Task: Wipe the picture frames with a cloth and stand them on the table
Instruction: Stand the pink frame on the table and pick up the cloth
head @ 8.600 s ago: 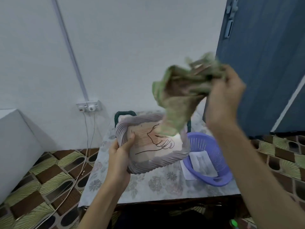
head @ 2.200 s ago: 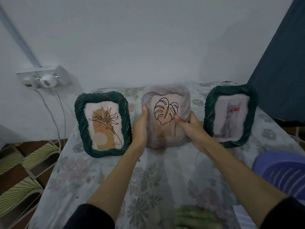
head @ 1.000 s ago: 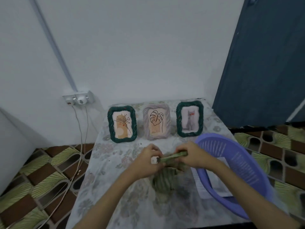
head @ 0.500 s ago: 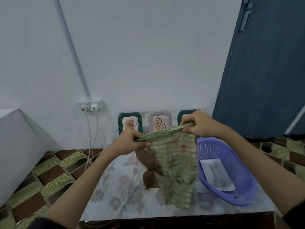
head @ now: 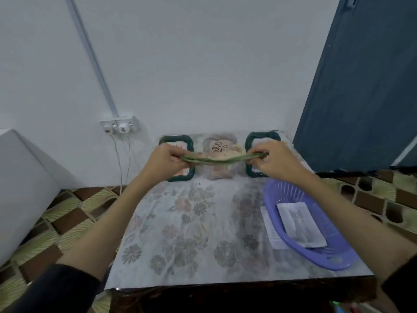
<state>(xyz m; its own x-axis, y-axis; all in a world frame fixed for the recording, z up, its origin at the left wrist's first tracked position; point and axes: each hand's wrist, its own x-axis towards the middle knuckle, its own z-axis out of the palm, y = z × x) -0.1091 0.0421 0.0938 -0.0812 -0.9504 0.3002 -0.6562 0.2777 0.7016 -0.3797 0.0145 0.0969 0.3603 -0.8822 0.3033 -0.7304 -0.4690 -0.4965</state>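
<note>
Both my hands hold the green cloth [head: 222, 158] stretched flat between them, high above the table; I see it edge-on as a thin band. My left hand [head: 165, 160] pinches its left end and my right hand [head: 274, 160] its right end. Behind the cloth, three picture frames stand in a row at the table's far edge against the wall: a dark green one [head: 189, 141] on the left, a pale lilac one [head: 220, 144] with a leaf drawing in the middle, and a dark green one [head: 253, 138] on the right. My hands partly hide the frames.
The table [head: 191, 222] has a floral cover. A purple plastic basket [head: 279, 195] holding a paper sheet sits on its right side. A wall socket [head: 119, 127] with cables is at the left, a blue door [head: 361, 86] at the right, and a white box [head: 20, 181] at the far left.
Half a second ago the cloth hung open between my hands. Now it is lifted and drawn level, seen edge-on, and my hands are a little farther apart.
</note>
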